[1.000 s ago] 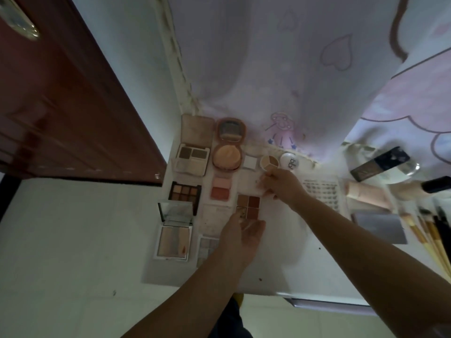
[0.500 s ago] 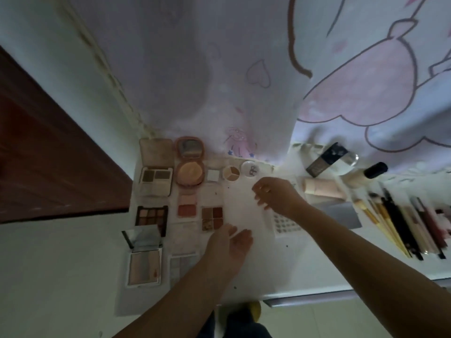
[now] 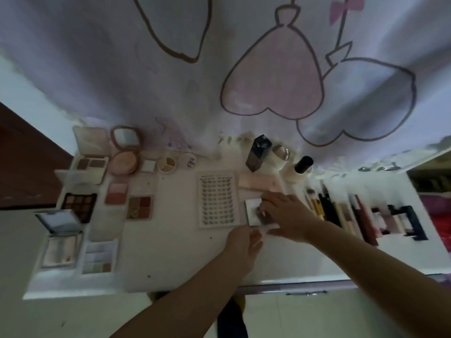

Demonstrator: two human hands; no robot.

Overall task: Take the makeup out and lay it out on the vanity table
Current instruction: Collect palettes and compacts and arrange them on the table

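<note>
My right hand [image 3: 284, 215] lies palm-down over the right part of a flat silver case [image 3: 253, 212] on the white worktop [image 3: 175, 252], fingers extended toward the left and resting on the lid. My left hand [image 3: 244, 242] is at the near edge of that case, fingers curled; it appears to pinch the case's near corner, but blur prevents confirmation. The case lies flat, just right of a white lash tray [image 3: 217, 198] with rows of small dark items.

Layout on the worktop, left section:
- An open beige palette [image 3: 91, 157] at the far left corner, lid raised.
- An open round powder compact [image 3: 123, 162] beside it, mirror upright.
- A small round three-shade pot [image 3: 166, 164] and a white round lid [image 3: 189, 162] to its right.
- A pink blush pan [image 3: 116, 193] and a four-shade brown palette [image 3: 139, 207] nearer to me.
- A dark multi-shade palette [image 3: 79, 203], then an open mirrored compact [image 3: 61, 237] at the near left.

Right section: a dark upright bottle [image 3: 258, 152] at the back, a pink tube [image 3: 260, 182] lying flat just beyond my right hand, and a row of brushes and pencils [image 3: 341, 213] lying parallel, right of that hand. A printed curtain [image 3: 268, 81] hangs behind the worktop.
</note>
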